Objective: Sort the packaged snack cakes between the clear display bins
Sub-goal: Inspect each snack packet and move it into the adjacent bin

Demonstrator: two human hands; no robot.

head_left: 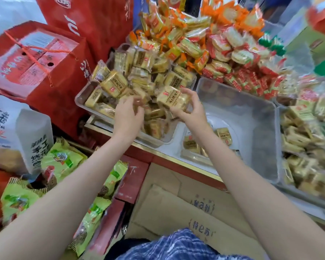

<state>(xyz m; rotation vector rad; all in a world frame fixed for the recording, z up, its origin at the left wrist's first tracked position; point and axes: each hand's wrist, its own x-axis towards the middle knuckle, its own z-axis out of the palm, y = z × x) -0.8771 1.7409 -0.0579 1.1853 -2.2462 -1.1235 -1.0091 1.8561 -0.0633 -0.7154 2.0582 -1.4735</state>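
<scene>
Snack cakes (pixel 139 72) heap the left bin (pixel 79 98); right hand (pixel 188 107) grips one, left hand (pixel 128 113) blurred, unclear.

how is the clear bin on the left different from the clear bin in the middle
The left clear plastic bin is heaped above its rim with yellow-wrapped snack cakes; the middle clear plastic bin is nearly bare, with only a few such cakes at its near end. Both hands work over the left bin: the right hand holds one cake, and the left hand reaches into the pile. None is over the middle bin. Both are clear, rectangular and side by side.
</scene>
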